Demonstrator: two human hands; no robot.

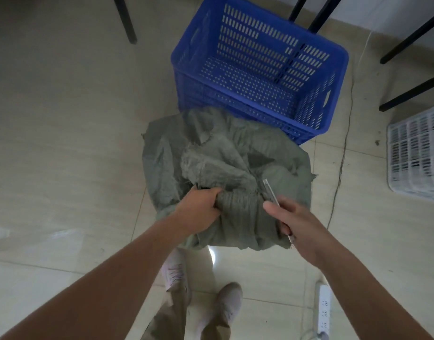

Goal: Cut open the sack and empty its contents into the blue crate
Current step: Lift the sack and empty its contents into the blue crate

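A grey-green woven sack (218, 163) stands on the tiled floor just in front of the blue crate (333, 77), its top bunched and tied. My left hand (198, 209) grips the gathered neck of the sack from the left. My right hand (297, 224) holds a slim metal cutter (270, 190), whose blade tip touches the right side of the bunched neck. The blue crate is perforated and shows nothing inside.
A white slatted crate (417, 153) lies at the right edge. Black furniture legs (125, 20) stand behind and to the right of the blue crate. A thin cable (343, 153) runs down the floor, and a white power strip (325, 307) lies near my feet.
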